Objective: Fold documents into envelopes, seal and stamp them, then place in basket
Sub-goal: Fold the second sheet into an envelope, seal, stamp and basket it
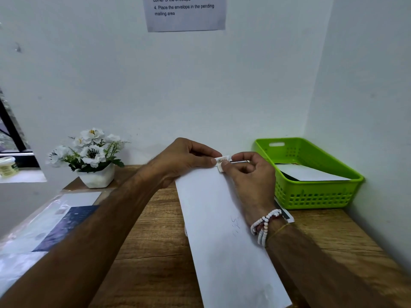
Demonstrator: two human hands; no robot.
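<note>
A: At centre we see a long white envelope (pixel 222 230) lying flat on the wooden desk (pixel 151 241). It runs from the near edge away toward the wall. Faint pencil marks show on its face.

B: And the hands?

A: Both meet at the envelope's far end. The left hand (pixel 184 161) pinches a small white stamp sticker (pixel 223 162) with gold lettering between thumb and forefinger. The right hand (pixel 251 176) pinches the sticker's other side, with its remaining fingers curled and its heel resting on the envelope.

B: Is the sticker already stuck down?

A: We cannot tell. It sits at the far right corner of the envelope, touching or just above the paper.

B: What do we note at right?

A: A green basket (pixel 311 196) stands in the corner against the walls, just beside the right hand. A white envelope (pixel 311 173) lies tilted inside it. A dark-edged printed sheet (pixel 287 215) shows between the basket and the right wrist, which wears a beaded bracelet (pixel 264 225).

B: And at left?

A: A white pot of artificial flowers (pixel 93 152) stands by the wall. Nearer us lies a clear plastic sleeve (pixel 44 223) holding papers, one dark blue. A printed notice (pixel 184 13) hangs on the wall above.
</note>
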